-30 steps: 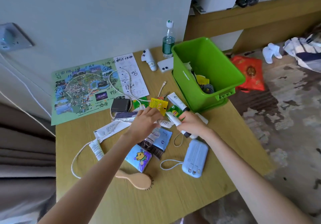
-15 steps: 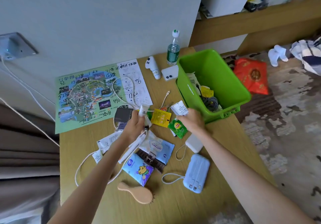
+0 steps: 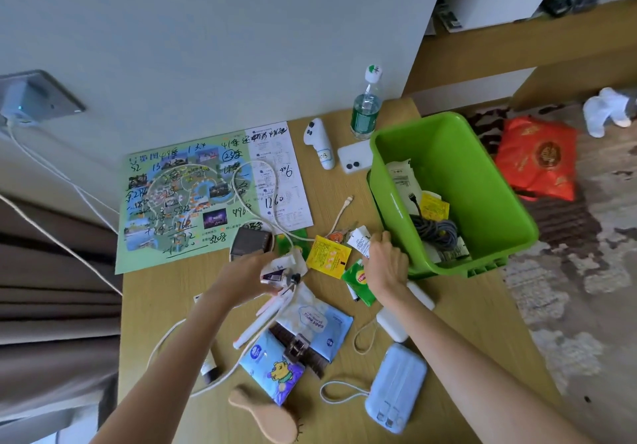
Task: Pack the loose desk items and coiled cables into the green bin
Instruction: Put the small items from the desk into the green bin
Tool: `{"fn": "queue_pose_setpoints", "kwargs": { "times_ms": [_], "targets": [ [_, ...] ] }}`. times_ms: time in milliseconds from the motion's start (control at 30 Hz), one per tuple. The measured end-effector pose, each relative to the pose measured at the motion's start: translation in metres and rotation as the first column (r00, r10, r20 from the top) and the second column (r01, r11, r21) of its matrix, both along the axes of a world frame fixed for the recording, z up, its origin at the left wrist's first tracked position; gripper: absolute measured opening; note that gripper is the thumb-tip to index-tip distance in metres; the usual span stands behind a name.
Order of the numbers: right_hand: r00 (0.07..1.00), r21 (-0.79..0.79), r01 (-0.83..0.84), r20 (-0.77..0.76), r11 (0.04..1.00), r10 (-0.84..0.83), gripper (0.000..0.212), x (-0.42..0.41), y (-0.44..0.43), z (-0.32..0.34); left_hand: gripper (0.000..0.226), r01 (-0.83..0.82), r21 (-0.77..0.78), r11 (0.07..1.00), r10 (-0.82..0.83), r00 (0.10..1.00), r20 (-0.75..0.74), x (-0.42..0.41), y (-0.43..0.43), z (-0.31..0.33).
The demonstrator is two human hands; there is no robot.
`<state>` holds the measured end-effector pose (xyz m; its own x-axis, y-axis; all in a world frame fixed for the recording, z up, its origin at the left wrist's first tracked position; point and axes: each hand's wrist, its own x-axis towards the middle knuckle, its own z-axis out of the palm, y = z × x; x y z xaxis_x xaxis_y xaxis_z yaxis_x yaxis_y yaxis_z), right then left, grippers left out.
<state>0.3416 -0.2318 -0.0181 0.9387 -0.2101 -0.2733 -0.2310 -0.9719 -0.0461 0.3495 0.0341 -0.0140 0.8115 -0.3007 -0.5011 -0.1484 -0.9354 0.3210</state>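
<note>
L hand [image 3: 241, 278] curled round small tubes [image 3: 279, 269], white + purple; count hard to tell, fingers mostly hidden behind them. Brush [image 3: 265, 416] cut off at the bottom edge. R hand [image 3: 386, 267] pinches a white tube [image 3: 360, 242] just beside the bin [image 3: 482, 185]; fingertips hidden. Bin sits at the desk's [image 3: 165, 288] right edge w/ grey cable coil [image 3: 436, 233] + papers inside, partly hidden by its near wall.
</note>
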Motion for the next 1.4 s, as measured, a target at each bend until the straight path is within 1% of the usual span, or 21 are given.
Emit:
{"fn": "queue_pose_setpoints", "kwargs": {
  "times_ms": [100, 200, 267, 333, 367, 433, 567, 633, 700, 767, 867, 933, 1000, 1067, 1133, 1167, 1200, 1233, 1300, 1367, 1400],
  "targets": [
    [1.0, -0.008, 0.022, -0.001, 1.0, -0.022, 0.023, 0.003, 0.001, 0.0, 0.071, 0.065, 0.101, 0.993, -0.075, 0.993, 0.095, 0.0, -0.005, 0.0],
    [1.0, -0.02, 0.019, 0.008, 1.0, -0.018, 0.024, 0.004, 0.004, 0.003, 0.063, 0.085, 0.097, 0.992, -0.101, 0.979, 0.178, -0.001, -0.008, 0.001],
    [1.0, -0.01, 0.011, 0.023, 1.0, -0.011, 0.029, 0.001, 0.008, 0.007, 0.054, 0.073, 0.054, 0.996, -0.082, 0.975, 0.206, 0.0, -0.01, 0.007],
    [0.998, 0.028, 0.007, 0.068, 1.0, -0.009, 0.032, -0.003, 0.013, 0.014, 0.038, 0.043, -0.009, 0.999, -0.039, 0.969, 0.244, 0.004, -0.013, 0.016],
    [0.995, 0.056, 0.003, 0.102, 0.998, -0.009, 0.031, -0.004, 0.016, 0.019, 0.034, 0.011, -0.053, 0.999, 0.002, 0.969, 0.248, 0.006, -0.015, 0.022],
    [0.984, 0.129, -0.013, 0.18, 0.992, -0.01, 0.029, -0.007, 0.02, 0.032, 0.038, -0.087, -0.166, 0.982, 0.122, 0.969, 0.215, 0.012, -0.018, 0.033],
    [0.941, 0.26, -0.031, 0.333, 0.965, -0.06, 0.031, -0.005, 0.015, 0.074, 0.047, -0.257, -0.388, 0.885, 0.304, 0.951, 0.062, 0.025, -0.037, 0.057],
    [0.911, 0.313, -0.02, 0.397, 0.95, -0.111, 0.032, -0.001, 0.0, 0.095, 0.049, -0.331, -0.48, 0.812, 0.366, 0.931, -0.022, 0.032, -0.056, 0.072],
    [0.89, 0.373, 0.025, 0.414, 0.928, -0.191, 0.034, 0.008, -0.025, 0.115, 0.053, -0.376, -0.575, 0.726, 0.382, 0.917, -0.117, 0.037, -0.078, 0.09],
    [0.877, 0.414, 0.089, 0.398, 0.906, -0.268, 0.031, 0.021, -0.055, 0.129, 0.059, -0.404, -0.656, 0.637, 0.391, 0.903, -0.177, 0.041, -0.101, 0.105],
    [0.874, 0.486, 0.176, 0.324, 0.856, -0.363, 0.027, 0.042, -0.095, 0.137, 0.042, -0.435, -0.698, 0.569, 0.451, 0.875, -0.177, 0.047, -0.13, 0.119],
    [0.897, 0.504, 0.183, 0.266, 0.844, -0.353, 0.025, 0.049, -0.109, 0.131, 0.035, -0.461, -0.725, 0.512, 0.471, 0.856, -0.212, 0.049, -0.146, 0.121],
    [0.95, 0.517, 0.148, 0.164, 0.843, -0.267, 0.027, 0.048, -0.114, 0.118, 0.033, -0.473, -0.738, 0.481, 0.48, 0.847, -0.23, 0.05, -0.163, 0.119],
    [0.997, 0.538, 0.069, -0.002, 0.84, -0.081, 0.028, 0.043, -0.118, 0.102, 0.034, -0.475, -0.724, 0.5, 0.504, 0.84, -0.202, 0.05, -0.177, 0.117],
    [0.985, 0.55, -0.006, -0.142, 0.835, 0.101, 0.027, 0.036, -0.124, 0.093, 0.038, -0.481, -0.696, 0.534, 0.518, 0.836, -0.181, 0.049, -0.188, 0.117],
    [0.975, 0.546, -0.044, -0.158, 0.837, 0.155, 0.026, 0.033, -0.128, 0.091, 0.04, -0.483, -0.682, 0.549, 0.517, 0.837, -0.176, 0.049, -0.194, 0.116],
    [0.975, 0.538, -0.078, -0.134, 0.839, 0.176, 0.023, 0.031, -0.133, 0.091, 0.043, -0.479, -0.672, 0.565, 0.512, 0.842, -0.17, 0.05, -0.199, 0.116],
    [0.983, 0.523, -0.108, -0.071, 0.845, 0.17, 0.021, 0.03, -0.139, 0.093, 0.045, -0.469, -0.662, 0.585, 0.505, 0.849, -0.156, 0.05, -0.205, 0.116],
    [0.987, 0.455, -0.154, 0.112, 0.877, 0.116, 0.021, 0.029, -0.154, 0.098, 0.049, -0.445, -0.631, 0.635, 0.503, 0.859, -0.099, 0.051, -0.222, 0.118],
    [0.942, 0.341, -0.21, 0.32, 0.916, 0.097, 0.019, 0.029, -0.171, 0.104, 0.047, -0.423, -0.582, 0.694, 0.509, 0.861, -0.018, 0.053, -0.242, 0.122],
    [0.909, 0.274, -0.231, 0.404, 0.933, 0.107, 0.022, 0.029, -0.179, 0.107, 0.045, -0.415, -0.563, 0.715, 0.512, 0.859, 0.016, 0.055, -0.253, 0.124]
  ]
}}
